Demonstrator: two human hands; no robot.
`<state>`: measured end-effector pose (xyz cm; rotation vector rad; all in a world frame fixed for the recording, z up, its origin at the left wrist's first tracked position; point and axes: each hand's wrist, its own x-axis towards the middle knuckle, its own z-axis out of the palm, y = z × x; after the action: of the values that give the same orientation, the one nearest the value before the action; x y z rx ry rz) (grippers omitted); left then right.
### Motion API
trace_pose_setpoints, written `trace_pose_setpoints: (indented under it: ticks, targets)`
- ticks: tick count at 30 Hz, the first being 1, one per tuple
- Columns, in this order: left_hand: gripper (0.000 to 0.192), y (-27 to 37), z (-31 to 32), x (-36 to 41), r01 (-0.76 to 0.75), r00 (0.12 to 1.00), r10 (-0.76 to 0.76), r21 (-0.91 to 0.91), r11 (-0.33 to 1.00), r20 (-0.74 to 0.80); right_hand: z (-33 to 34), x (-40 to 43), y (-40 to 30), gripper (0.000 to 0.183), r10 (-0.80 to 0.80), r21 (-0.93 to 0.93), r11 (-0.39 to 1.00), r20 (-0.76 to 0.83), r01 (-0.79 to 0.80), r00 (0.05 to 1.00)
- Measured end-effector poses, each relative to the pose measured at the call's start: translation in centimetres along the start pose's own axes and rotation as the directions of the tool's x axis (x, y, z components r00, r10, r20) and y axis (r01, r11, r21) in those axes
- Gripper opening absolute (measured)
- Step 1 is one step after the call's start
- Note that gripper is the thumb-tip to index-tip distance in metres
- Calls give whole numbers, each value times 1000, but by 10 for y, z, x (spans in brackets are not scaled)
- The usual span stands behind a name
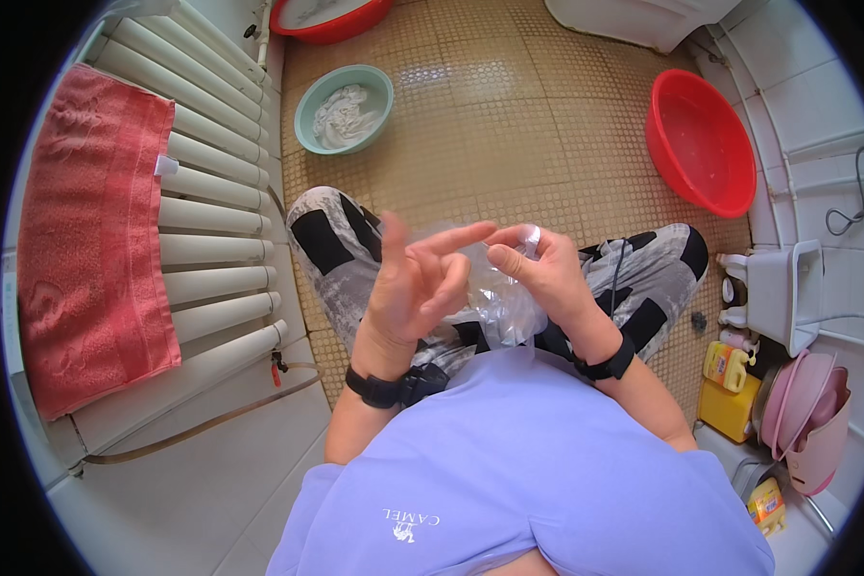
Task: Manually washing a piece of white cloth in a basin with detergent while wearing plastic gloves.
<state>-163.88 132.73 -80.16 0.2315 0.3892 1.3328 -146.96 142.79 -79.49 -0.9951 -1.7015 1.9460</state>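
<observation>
My right hand (547, 270) pinches the edge of a clear plastic bag (507, 299) between thumb and fingers; a shiny fold of it shows over the fingers. The bag hangs crumpled above my lap, its lower part against my purple shirt (518, 446). To its left is my left hand (421, 284), slightly blurred, thumb raised and index finger stretched towards the right fingertips. The other left fingers are curled, and I see nothing held in them. Both wrists wear black straps. My knees, in patterned grey trousers (662, 288), are spread under the hands.
A green basin (301, 122) with white cloth stands ahead on the tiled floor (489, 158). One red basin (745, 165) is at right, another (345, 32) at far left. A radiator (216, 248) with a red towel (101, 237) lines the left; yellow bottles (726, 366) and pink basins (799, 410) the right.
</observation>
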Motion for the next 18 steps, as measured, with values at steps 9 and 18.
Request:
trace_pose_setpoints:
  ticks: [9, 18]
  targets:
    - [104, 2, -9, -1, -107, 992, 108, 18, 994, -65, 0, -3, 1, 35, 36, 109, 993, -10, -34, 999]
    - [109, 2, -5, -6, -69, 997, 71, -111, 991, 18, 2, 5, 12, 36, -7, 57, 998, -57, 11, 998]
